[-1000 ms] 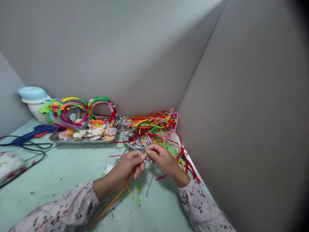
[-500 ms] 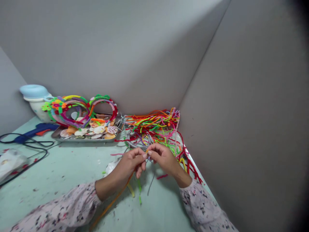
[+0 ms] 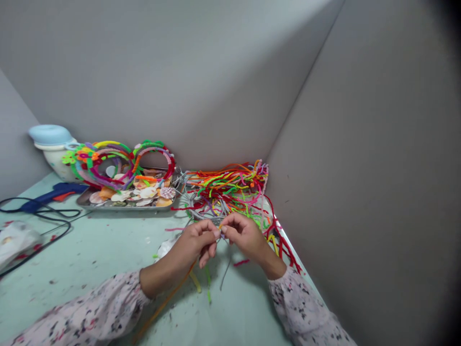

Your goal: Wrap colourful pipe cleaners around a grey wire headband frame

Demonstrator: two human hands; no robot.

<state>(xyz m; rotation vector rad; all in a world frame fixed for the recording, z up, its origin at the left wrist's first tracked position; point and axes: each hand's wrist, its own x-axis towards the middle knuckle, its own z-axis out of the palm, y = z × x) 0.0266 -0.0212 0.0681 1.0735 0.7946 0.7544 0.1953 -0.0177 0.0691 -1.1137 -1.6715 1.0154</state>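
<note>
My left hand (image 3: 196, 242) and my right hand (image 3: 245, 235) meet fingertip to fingertip over the table. Both pinch the end of an orange pipe cleaner (image 3: 165, 302), whose long tail runs down from under my left hand toward the lower edge of view. A small purple bit shows at the right fingertips, mostly hidden by the fingers. Just beyond my hands lies a coil of grey wire (image 3: 196, 209). A heap of colourful pipe cleaners (image 3: 230, 180) spreads behind it. Short yellow and green pieces (image 3: 209, 288) lie on the table below my hands.
A metal tray (image 3: 126, 208) holds seashells, with pipe-cleaner headbands (image 3: 108, 166) resting on them. To the left are a blue glue gun (image 3: 43, 198) with its black cord, a blue-lidded bottle (image 3: 54, 149) and a white plastic bag (image 3: 16, 242). Grey partitions rise behind and at right.
Both hands stay together with almost no movement. My left hand and forearm have shifted very slightly, and the orange pipe cleaner stays pinched between the fingertips.
</note>
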